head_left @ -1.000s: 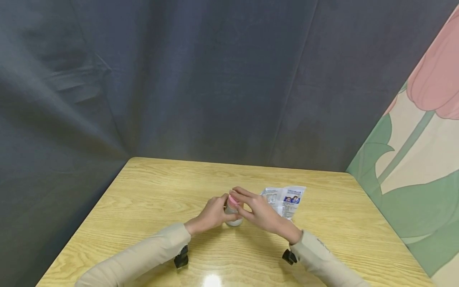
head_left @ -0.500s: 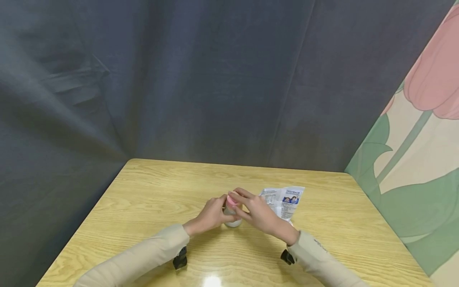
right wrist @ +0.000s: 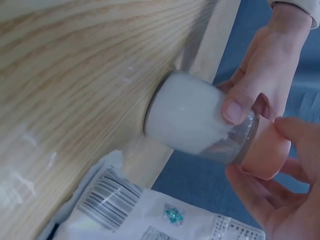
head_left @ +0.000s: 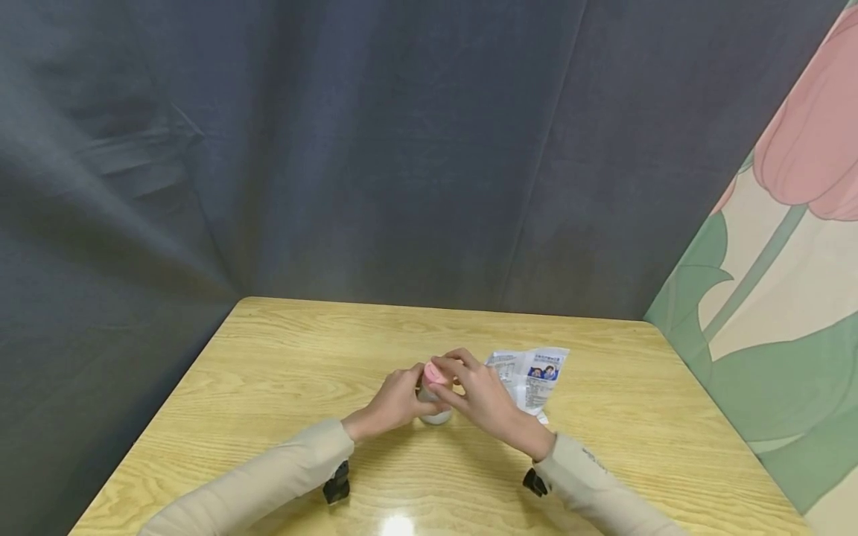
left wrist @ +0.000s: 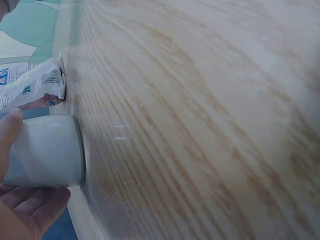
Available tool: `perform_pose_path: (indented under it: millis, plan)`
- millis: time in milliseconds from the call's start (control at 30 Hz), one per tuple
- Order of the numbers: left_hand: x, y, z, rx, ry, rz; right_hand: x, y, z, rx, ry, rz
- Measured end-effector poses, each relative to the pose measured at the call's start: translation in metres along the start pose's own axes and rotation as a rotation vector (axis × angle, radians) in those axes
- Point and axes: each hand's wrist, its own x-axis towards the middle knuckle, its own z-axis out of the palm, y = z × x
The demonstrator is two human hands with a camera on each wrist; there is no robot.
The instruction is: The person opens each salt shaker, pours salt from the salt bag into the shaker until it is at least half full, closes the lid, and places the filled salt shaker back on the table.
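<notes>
A clear jar [right wrist: 182, 112] with white contents stands upright on the wooden table, topped by a pink lid [head_left: 436, 372]. Around its body my left hand [head_left: 394, 402] grips, the thumb on the near side and fingers on the far side. My right hand [head_left: 489, 398] holds the lid between thumb and fingers, as the right wrist view also shows. In the left wrist view the white lower part of the jar [left wrist: 47, 152] rests on the table; its lid is outside that view.
A crumpled white printed packet [head_left: 532, 376] with a barcode lies on the table [head_left: 322, 335], right of the jar and behind my right hand. A dark curtain [head_left: 415, 149] hangs at the far edge. A flower-painted wall [head_left: 791, 298] borders the right.
The right hand's fingers have shifted slightly on the lid, and more of its pink top shows. The left hand and the jar stay nearly in place.
</notes>
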Motion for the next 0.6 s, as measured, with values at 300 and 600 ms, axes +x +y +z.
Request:
perform_pose_path:
  millis: [300,600]
  plan:
    - [0.0003,0.0010,-0.0002,-0.008,0.003,-0.023,-0.0013,-0.0006,-0.0084,0.093,-0.071,-0.001]
    - [-0.0005,0.0041,0.0002,-0.040,0.004,-0.023,-0.0042,0.0032,-0.0095,0.200,-0.071,0.027]
